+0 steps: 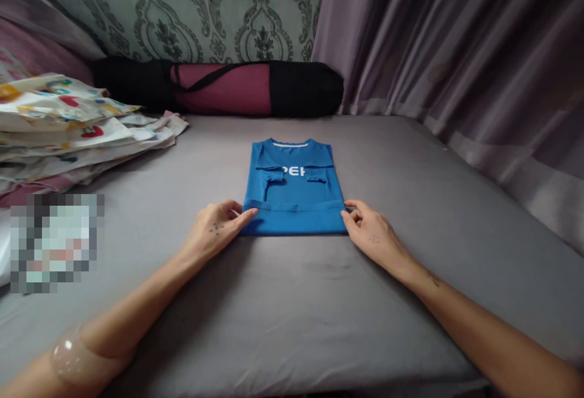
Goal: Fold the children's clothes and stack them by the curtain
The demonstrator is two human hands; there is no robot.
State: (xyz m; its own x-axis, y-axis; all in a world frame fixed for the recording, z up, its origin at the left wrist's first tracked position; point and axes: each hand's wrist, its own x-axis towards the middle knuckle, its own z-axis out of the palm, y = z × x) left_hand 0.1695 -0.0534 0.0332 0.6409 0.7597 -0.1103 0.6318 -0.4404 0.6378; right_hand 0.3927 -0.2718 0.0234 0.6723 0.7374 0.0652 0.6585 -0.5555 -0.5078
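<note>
A blue T-shirt [296, 192] lies on the grey bed sheet, its sides and sleeves folded inward over white lettering. The collar faces away from me, and the near hem is turned up in a flat band. My left hand [219, 223] pinches the left edge of that band, thumb on top and fingers curled beneath. At the band's right edge, my right hand [371, 227] grips the cloth between thumb and fingers. The fingertips under the fabric are partly hidden.
A long black and maroon bag [223, 87] lies along the patterned wall. Printed cloth [68, 118] is heaped at the left, with a blurred-out item [59, 243] nearer me. A purple curtain [438, 39] hangs at the right of the grey sheet [292, 319].
</note>
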